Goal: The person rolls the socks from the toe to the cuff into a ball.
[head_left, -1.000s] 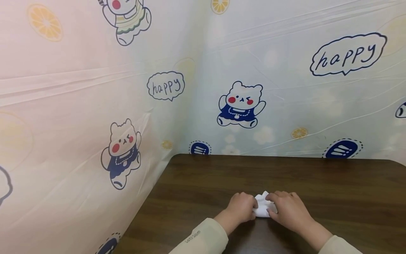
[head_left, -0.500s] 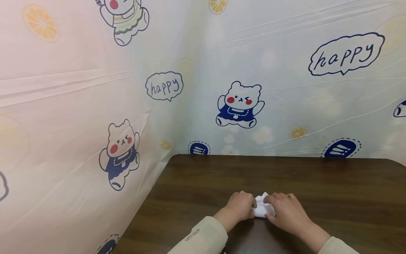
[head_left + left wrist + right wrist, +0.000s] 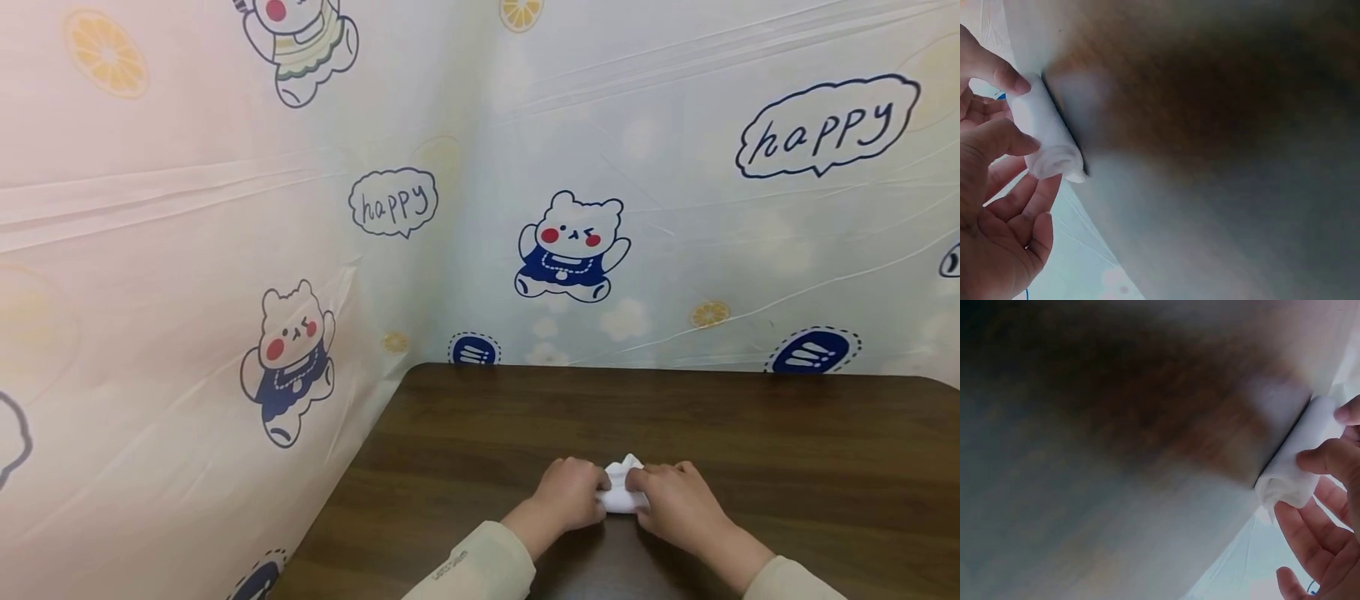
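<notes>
A rolled white cloth (image 3: 621, 493) lies on the dark wooden table, with a small peaked edge standing up at its far side. My left hand (image 3: 567, 498) grips its left end, and my right hand (image 3: 684, 505) grips the right end. In the left wrist view the spiral end of the cloth (image 3: 1054, 159) shows, the left thumb pressing on its side and the fingers curled beneath. The right wrist view has the right hand (image 3: 1329, 506) pinching the other end of the cloth (image 3: 1297, 456) between thumb and fingers. Part of the cloth is hidden behind the hands.
The brown table (image 3: 480, 433) stretches away to a straight back edge with rounded corners. Behind it and along the left hang pale curtains (image 3: 660, 250) printed with bears, orange slices and "happy" bubbles.
My right hand's fingers have shifted on the cloth and now lie closer together at its right end. The left hand stays at the left end; the cloth remains in nearly the same place.
</notes>
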Tool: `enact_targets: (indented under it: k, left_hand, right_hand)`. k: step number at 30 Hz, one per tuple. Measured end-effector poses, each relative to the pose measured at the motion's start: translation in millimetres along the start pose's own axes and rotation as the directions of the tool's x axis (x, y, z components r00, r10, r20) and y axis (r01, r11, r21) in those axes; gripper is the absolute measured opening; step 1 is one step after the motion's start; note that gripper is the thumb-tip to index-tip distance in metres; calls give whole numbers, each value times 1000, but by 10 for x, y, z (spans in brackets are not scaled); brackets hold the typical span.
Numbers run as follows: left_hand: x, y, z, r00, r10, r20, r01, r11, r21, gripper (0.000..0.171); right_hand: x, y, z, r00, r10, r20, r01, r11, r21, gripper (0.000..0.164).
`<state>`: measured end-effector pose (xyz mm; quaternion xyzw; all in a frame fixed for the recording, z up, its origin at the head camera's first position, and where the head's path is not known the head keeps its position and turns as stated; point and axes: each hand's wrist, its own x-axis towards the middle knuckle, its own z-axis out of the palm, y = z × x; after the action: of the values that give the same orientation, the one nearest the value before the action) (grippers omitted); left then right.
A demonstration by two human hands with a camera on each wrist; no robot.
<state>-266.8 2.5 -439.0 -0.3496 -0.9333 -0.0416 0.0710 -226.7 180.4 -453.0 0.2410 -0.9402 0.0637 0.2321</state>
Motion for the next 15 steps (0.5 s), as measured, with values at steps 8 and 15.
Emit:
enact_targets:
  k: [8, 15]
  left_hand:
    - [-80, 1, 21, 995, 27, -96, -27, 1000, -2, 34]
    - [-131, 19, 11, 982, 71, -175, -62, 996, 59, 34]
  right_hand:
    - [33, 24, 27, 998, 27, 52, -28, 1000, 10, 27]
    - [40, 41, 17, 998, 23, 56, -24, 999, 26, 23]
